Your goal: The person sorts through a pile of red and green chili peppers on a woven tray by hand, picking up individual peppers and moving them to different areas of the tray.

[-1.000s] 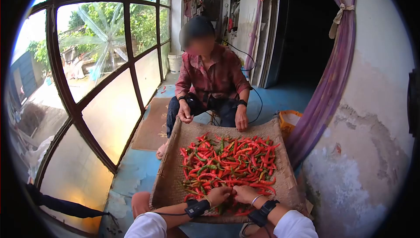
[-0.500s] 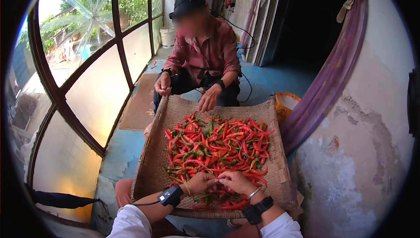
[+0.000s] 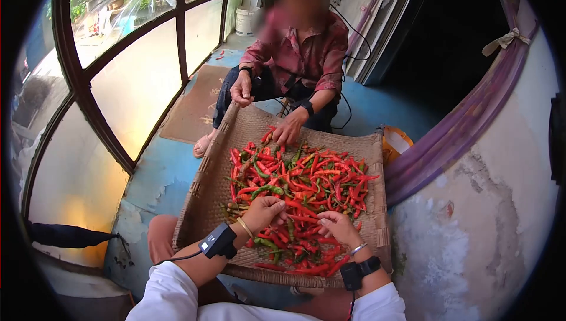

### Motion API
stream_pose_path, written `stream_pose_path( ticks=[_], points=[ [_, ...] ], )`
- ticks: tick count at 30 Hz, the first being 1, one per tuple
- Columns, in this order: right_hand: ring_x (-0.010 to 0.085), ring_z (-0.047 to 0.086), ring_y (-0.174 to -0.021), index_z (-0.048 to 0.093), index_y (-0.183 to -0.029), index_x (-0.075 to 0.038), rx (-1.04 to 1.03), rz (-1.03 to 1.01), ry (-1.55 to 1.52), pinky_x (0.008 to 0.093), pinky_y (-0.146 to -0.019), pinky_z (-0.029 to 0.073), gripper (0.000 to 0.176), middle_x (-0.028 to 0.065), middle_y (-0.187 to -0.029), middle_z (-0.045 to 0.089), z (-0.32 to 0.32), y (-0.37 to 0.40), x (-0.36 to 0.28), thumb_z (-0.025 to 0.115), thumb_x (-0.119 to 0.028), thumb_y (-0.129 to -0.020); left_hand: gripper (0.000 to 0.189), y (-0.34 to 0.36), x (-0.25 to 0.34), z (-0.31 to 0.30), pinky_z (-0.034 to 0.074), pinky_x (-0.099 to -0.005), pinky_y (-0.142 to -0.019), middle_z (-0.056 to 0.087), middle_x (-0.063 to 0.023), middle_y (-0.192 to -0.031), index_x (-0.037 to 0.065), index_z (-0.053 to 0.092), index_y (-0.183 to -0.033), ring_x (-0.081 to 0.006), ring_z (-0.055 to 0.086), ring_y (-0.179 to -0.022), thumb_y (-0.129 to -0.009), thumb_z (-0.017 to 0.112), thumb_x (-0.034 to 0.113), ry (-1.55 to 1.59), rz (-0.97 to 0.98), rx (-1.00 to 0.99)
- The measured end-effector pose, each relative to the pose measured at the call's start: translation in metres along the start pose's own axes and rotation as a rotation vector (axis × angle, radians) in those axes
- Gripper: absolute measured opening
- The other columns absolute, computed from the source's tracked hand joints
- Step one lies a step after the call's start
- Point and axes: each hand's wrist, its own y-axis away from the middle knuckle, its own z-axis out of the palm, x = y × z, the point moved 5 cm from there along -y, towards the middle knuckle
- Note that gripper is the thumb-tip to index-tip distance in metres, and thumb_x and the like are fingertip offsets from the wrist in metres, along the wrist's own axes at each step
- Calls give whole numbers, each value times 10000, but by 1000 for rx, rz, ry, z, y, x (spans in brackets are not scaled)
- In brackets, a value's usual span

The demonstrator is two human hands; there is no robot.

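A red chili pepper (image 3: 302, 208) stretches between the fingertips of my two hands, above the pile. My left hand (image 3: 263, 212) is closed in a pinch at its left end. At the other end, my right hand (image 3: 340, 228) also has its fingers pinched together; the exact contact is too small to make out. Below and around both hands lie red and green chili peppers (image 3: 330, 173), heaped in a large woven tray (image 3: 206, 221). Across the tray, another person's hand (image 3: 289, 127) reaches into the peppers, and that person's other hand (image 3: 242, 89) is at the tray's far left corner.
The other person (image 3: 303, 56) sits opposite, in a red patterned shirt. Framed window panes (image 3: 138, 73) run along the left. A purple curtain (image 3: 448, 144) and a worn wall (image 3: 448, 244) border the right. An orange container (image 3: 395, 144) stands beyond the tray.
My hands have moved apart and up over the pile, and a red chili pepper now shows between them. The other person's hand has reached down into the peppers. My view has shifted.
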Motion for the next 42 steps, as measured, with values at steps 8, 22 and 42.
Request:
stream_pose_path(
  ticks=[8,22,42],
  points=[
    [292,565,-779,551,-958,-33,28,-176,985,368,-700,444,337,133,-790,593,8,-5,37,595,-262,-715,239,-3,-10,-30,397,-222,-480,513,4,-631,68,486,-881,-81,474,-527,-889,386,285,541,49,338],
    [239,579,-656,609,-724,-56,-116,-450,910,332,-579,445,204,99,-669,580,30,16,-17,602,-258,-702,234,16,-25,48,460,-301,-684,575,-102,-941,60,557,-997,-210,571,-850,-781,574,148,-910,708,-234],
    [50,496,-501,595,-856,-7,224,-114,-127,174,-464,413,173,5,-593,542,-30,8,5,515,-158,-830,160,0,-38,25,423,-200,-508,587,11,-690,33,580,-803,-37,511,-595,-830,538,185,-454,-104,-249]
  ],
)
